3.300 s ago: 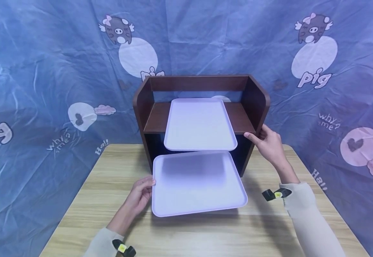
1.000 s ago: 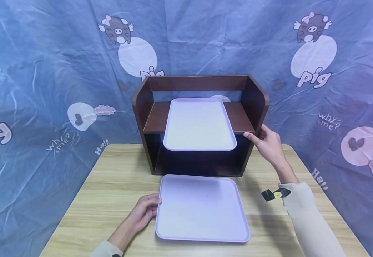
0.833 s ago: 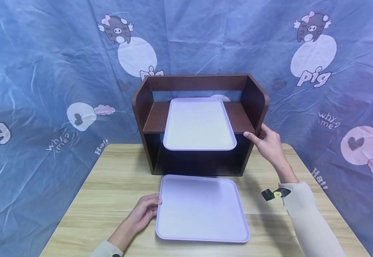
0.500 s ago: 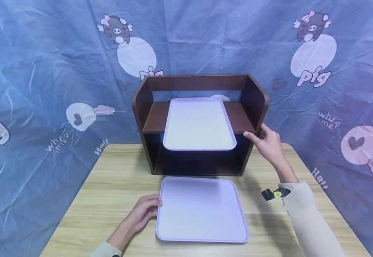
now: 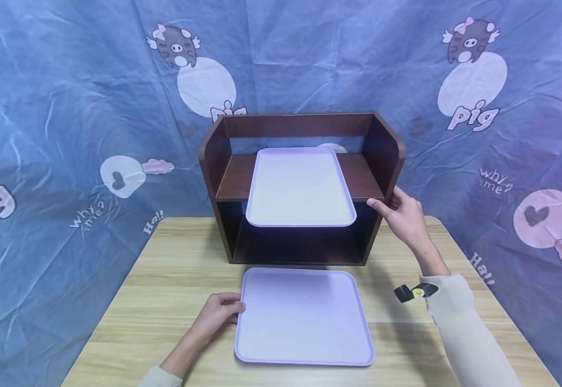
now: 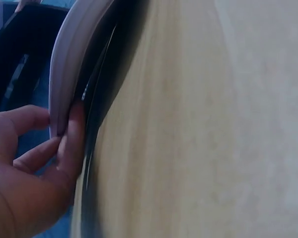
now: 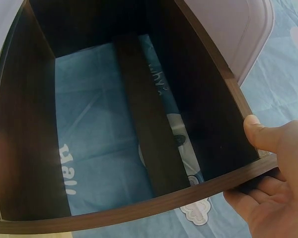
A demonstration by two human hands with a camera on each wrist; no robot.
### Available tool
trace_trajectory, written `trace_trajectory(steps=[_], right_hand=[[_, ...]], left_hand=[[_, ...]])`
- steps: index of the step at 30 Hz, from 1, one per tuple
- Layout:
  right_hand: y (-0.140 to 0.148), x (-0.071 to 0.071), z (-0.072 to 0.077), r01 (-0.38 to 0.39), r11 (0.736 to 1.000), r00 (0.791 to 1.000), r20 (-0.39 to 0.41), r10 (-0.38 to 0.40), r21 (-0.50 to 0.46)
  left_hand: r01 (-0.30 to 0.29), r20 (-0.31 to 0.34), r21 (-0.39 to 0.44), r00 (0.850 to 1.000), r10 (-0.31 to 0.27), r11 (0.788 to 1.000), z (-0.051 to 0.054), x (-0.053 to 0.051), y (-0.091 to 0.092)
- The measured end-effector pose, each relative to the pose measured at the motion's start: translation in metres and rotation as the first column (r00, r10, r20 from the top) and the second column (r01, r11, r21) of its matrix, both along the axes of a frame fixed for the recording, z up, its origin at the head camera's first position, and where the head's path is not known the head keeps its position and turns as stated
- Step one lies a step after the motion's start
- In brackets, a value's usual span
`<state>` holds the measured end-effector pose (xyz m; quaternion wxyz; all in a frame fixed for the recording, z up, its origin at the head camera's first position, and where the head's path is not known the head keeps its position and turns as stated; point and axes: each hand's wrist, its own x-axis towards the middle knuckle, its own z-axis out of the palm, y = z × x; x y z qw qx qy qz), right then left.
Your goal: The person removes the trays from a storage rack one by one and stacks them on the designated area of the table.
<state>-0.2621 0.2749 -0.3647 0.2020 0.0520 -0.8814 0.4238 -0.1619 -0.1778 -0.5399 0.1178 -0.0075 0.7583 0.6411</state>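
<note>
Nearest me, my left hand (image 5: 215, 313) pinches the left edge of a pale lilac, rectangular, round-cornered tray (image 5: 305, 317), thumb on one side of the raised rim and fingers on the other. This near tray is just in front of the shelf, over the pale wood-grained table (image 5: 174, 252); I can't tell whether it lies flush on the surface or is slightly raised where I hold it. Farther off to the right, my right hand (image 5: 406, 217) is clamped on the dark brown, two-level wooden shelf (image 5: 300, 125), thumb against the front corner of its middle board and fingers around the outside of its right wall. On that middle board lies a second pale lilac, rectangular tray (image 5: 301, 187), its near edge jutting past the board. I take the step in hand to be placing the near tray with my left while my right steadies the shelf. Shifting the tray would, I think, call for a level pinch and care not to knock the shelf's base; leaving it would only need my left fingers loosened. Farthest away hangs a wrinkled blue cloth backdrop (image 5: 82, 86) printed with cartoon pigs.
</note>
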Motion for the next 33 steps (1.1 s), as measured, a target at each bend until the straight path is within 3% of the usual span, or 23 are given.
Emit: trace_trajectory(steps=[4,12,24,33], right_hand=[[0.0002,0.0002,0.0000,0.001,1.000,1.000,-0.002,-0.001,-0.002],[-0.0001,0.0001,-0.0002,-0.002,1.000,1.000,-0.009,0.002,0.001],[0.0002,-0.0004,0.0007,0.003,1.000,1.000,-0.018,-0.003,0.006],[0.0015,-0.0016,-0.0003,-0.004,1.000,1.000,-0.018,0.004,-0.004]], left_hand=[[-0.049,-0.061,-0.124,0.997,0.042,0.991,0.0038,0.0005,0.0029],[-0.072,-0.131,-0.257,0.991,0.039,0.964,0.0082,-0.0007,0.0044],[-0.148,-0.199,-0.440,0.978,0.065,0.885,0.0090,0.0010,0.0097],[-0.126,-0.160,-0.378,0.985,0.069,0.917,0.0081,0.0013,0.0090]])
